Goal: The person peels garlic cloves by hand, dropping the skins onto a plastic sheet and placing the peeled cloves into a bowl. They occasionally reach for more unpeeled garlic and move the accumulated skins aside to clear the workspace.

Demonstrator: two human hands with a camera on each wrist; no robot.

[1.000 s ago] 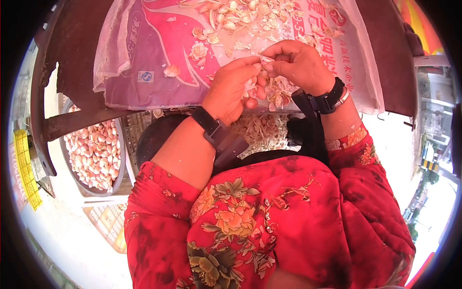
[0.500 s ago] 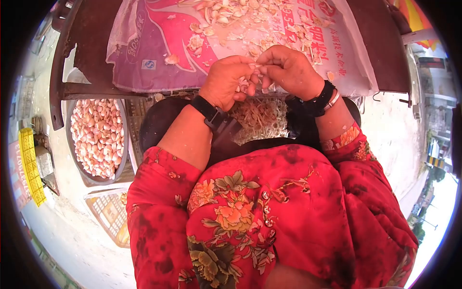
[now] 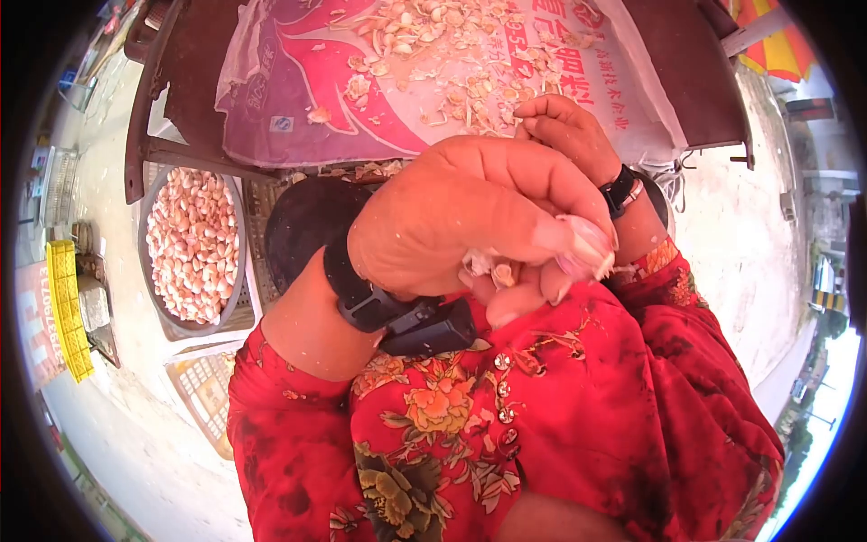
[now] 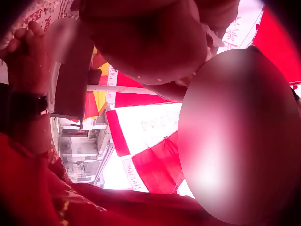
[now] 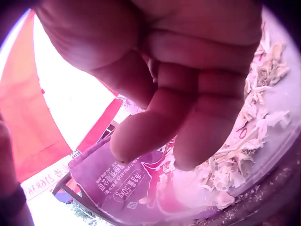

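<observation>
Raised close to the head camera, the left hand [image 3: 470,212] pinches a pinkish garlic clove [image 3: 585,247] between thumb and fingers, and small pale pieces [image 3: 502,275] lie against its curled fingers. In the left wrist view that hand [image 4: 150,42] fills the top. Behind it, over the near edge of the printed sack [image 3: 388,113], is the right hand [image 3: 571,135]. Its fingers bend loosely, and nothing shows between them. The right wrist view has this hand [image 5: 183,80] with bent fingers above peels [image 5: 235,172] on the sack.
Peeled cloves and skins [image 3: 424,27] are spread on the sack, which covers a dark table [image 3: 194,99]. A grey basin [image 3: 242,262] full of garlic cloves stands at the left, with a plastic crate [image 3: 206,388] below it. A yellow crate [image 3: 68,312] is farther left.
The hands were together over the sack's edge; now they are apart. The left hand has come up toward the head camera with a clove, while the right hand stays near the sack with fingers looser.
</observation>
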